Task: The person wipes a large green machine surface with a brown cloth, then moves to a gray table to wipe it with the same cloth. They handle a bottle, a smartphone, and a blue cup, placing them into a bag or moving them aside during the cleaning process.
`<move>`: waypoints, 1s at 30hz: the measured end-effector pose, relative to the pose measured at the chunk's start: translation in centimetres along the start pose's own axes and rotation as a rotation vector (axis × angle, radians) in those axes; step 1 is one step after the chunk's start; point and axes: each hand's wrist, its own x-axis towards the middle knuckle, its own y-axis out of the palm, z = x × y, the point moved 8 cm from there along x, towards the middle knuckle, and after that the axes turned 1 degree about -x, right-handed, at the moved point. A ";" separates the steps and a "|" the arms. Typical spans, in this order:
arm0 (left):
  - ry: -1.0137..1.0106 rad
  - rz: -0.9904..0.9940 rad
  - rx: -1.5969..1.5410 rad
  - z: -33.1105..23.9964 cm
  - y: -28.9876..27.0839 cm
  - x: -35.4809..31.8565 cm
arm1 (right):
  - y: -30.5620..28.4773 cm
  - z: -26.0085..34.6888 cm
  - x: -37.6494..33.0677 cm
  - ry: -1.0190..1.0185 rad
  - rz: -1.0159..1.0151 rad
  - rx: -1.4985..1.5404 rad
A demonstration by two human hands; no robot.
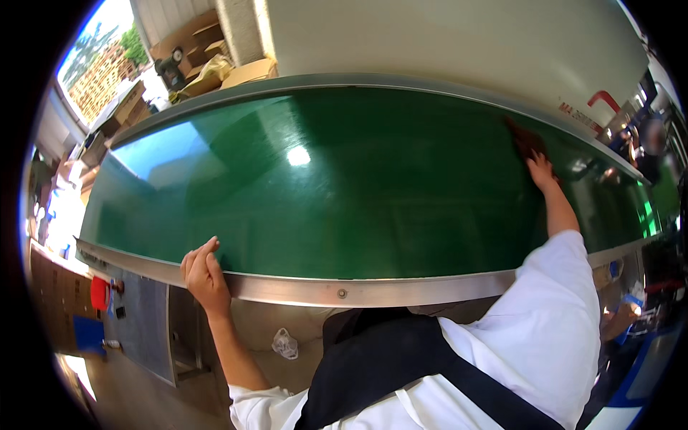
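A long green conveyor belt (358, 186) with a glossy surface stretches across in front of me, framed by a metal rail (401, 287). At its far right my right hand (541, 170) reaches out and holds a dark reddish-brown cloth (527, 140) against the belt. The cloth lies partly under the fingers, so their grip is only partly visible. My left hand (206, 276) is at the near rail, left of the middle. Its fingers are loosely bent and apart, with nothing seen in them.
A large pale panel (459, 43) rises behind the belt. Cardboard boxes (247, 72) sit beyond the far left rail. On the floor below lies a clear plastic bag (285, 344). A grey table (143, 322) and a red object (99, 292) are at lower left. Another person (651, 140) appears at far right.
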 end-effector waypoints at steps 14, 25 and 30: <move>0.042 -0.187 -0.038 0.0 -0.6 -0.8 | 3.0 57.4 -37.2 -1.204 0.143 -0.181; 0.073 -0.215 -0.045 0.2 0.0 -0.7 | 1.4 44.8 -34.1 -1.487 0.217 -0.139; 0.030 -0.241 -0.047 0.1 -0.9 -1.1 | -2.2 22.8 -34.0 -1.372 0.574 -0.283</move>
